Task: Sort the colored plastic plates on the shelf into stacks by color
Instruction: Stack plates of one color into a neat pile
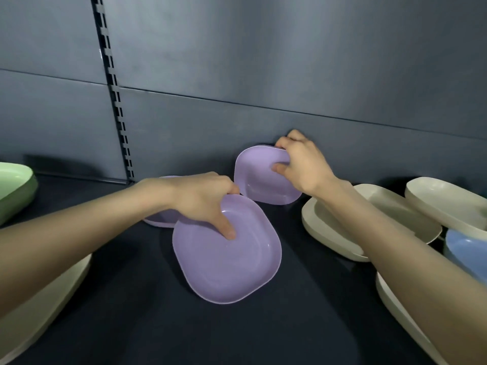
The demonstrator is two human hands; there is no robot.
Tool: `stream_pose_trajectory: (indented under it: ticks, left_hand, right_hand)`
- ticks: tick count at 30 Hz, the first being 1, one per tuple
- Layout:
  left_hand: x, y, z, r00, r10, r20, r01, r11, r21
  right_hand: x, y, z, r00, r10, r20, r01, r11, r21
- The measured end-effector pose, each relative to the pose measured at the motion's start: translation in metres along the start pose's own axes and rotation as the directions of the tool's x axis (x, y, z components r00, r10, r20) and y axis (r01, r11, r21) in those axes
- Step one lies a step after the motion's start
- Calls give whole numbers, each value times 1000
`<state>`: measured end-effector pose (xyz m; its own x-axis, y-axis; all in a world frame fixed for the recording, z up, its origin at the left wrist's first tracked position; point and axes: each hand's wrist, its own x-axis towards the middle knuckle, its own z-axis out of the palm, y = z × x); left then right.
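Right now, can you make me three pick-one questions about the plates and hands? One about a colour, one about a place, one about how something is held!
1. What colour is the near plate, gripped by the left hand?
A. cream
B. purple
C. blue

2. Where on the shelf is the green plate?
A. far left
B. under the left hand
C. far right

3. How does the right hand hold the far plate?
A. flat on its palm
B. upside down
C. tilted up, by its rim

Answers:
1 B, it is plainly purple.
2 A, it sits at the picture's left edge.
3 C, thumb inside, fingers over the raised rim.
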<state>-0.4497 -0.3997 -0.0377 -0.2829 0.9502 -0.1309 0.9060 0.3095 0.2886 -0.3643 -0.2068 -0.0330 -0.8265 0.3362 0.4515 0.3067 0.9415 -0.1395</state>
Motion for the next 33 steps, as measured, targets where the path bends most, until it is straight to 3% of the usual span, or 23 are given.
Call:
stream_pose_trajectory:
  ticks: [5, 10, 19, 28, 33]
  left_hand:
    - [-14, 6, -11, 993, -45, -105, 22, 977, -211]
    - [-39, 9, -21, 967, -122, -225, 6, 890, -457]
    - [-122, -6, -24, 825, -350, -443, -38, 749, -662]
    - [-212, -54, -28, 621, -558, -550, -65, 663, -746]
    - [-286, -105, -31, 567, -574, -591, -59, 687, -724]
  right_hand:
    - [-5, -2, -16, 997, 56, -48, -48, 986, 159]
    - [-18, -18, -49, 983, 106, -153, -37, 917, 396]
    - [-39, -66, -88, 923, 147, -356, 112, 783, 612]
    - [-59, -172, -78, 946, 152, -286, 139, 608, 782]
    - [-65, -257, -45, 953, 180, -242, 113, 531, 840]
